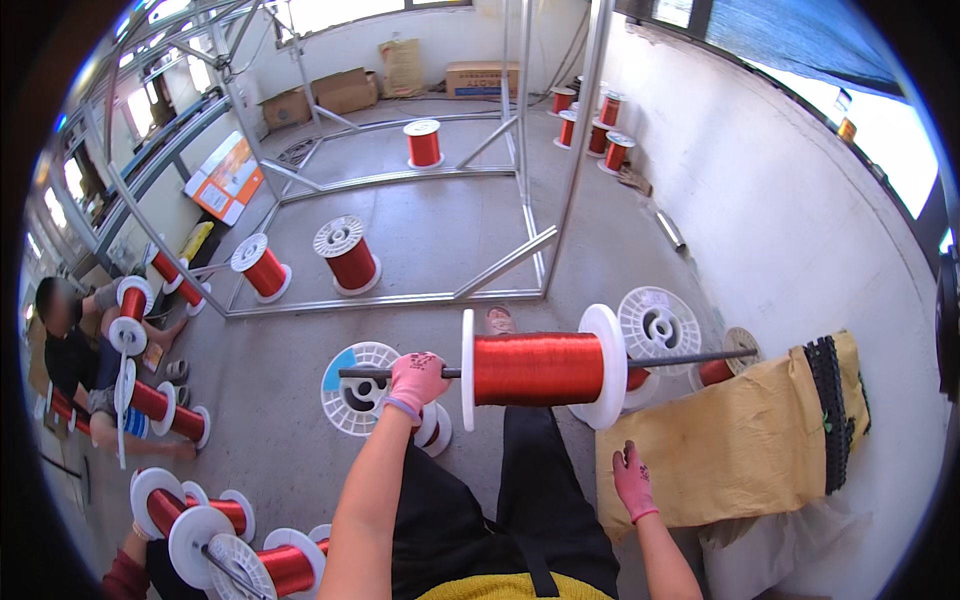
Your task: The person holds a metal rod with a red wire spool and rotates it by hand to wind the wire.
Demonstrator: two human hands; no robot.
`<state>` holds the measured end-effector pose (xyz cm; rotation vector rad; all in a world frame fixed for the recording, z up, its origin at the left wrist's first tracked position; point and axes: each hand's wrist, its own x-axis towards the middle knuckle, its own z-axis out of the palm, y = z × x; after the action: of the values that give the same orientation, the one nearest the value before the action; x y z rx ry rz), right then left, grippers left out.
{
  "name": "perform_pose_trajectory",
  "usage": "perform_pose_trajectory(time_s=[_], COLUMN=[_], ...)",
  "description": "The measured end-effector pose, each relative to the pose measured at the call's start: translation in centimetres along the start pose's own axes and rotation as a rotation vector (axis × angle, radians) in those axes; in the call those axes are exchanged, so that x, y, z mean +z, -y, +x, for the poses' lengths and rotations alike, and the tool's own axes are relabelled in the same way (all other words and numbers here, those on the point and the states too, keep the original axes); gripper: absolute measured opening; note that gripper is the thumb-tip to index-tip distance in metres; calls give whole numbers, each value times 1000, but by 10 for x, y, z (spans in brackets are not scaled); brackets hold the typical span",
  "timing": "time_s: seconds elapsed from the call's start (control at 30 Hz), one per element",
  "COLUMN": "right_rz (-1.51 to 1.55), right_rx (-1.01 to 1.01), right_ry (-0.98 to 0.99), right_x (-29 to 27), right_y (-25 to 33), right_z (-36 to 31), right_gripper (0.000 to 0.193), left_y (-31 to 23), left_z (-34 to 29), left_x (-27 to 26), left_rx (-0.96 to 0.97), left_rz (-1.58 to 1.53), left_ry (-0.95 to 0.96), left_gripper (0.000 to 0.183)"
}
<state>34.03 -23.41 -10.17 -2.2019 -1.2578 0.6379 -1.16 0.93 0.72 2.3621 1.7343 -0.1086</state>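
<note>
In a pink glove, my left hand is closed around a dark rod, just left of a large spool of red wire. The rod runs sideways through this spool, which lies level in front of my legs. Its left end passes above a white-flanged spool standing on the floor. On the right, the rod crosses over another standing spool; whether it touches that spool I cannot tell. My right hand, also pink-gloved, holds nothing. Its fingers are loosely extended beside a tan woven cloth.
Ahead stands a metal frame with red spools inside its base. A white wall bounds the right side. One person sits at the left among spools; another person's sleeve shows at lower left beside more spools.
</note>
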Motion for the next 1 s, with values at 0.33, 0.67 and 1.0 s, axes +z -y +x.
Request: perform_pose_trajectory(time_s=[0.33, 0.67, 1.0], right_rz=[385, 252, 724], right_rx=[-415, -504, 164], right_ry=[-380, -498, -82], right_x=[-84, -24, 27], right_y=[179, 171, 23], right_z=[81, 73, 49], right_gripper=[34, 53, 42], left_y=[4, 4, 7], left_z=[2, -3, 8], left_x=[3, 0, 5], left_rx=[-23, -32, -6], left_rz=[28, 14, 38], left_ry=[10, -13, -61], left_gripper=[27, 24, 26])
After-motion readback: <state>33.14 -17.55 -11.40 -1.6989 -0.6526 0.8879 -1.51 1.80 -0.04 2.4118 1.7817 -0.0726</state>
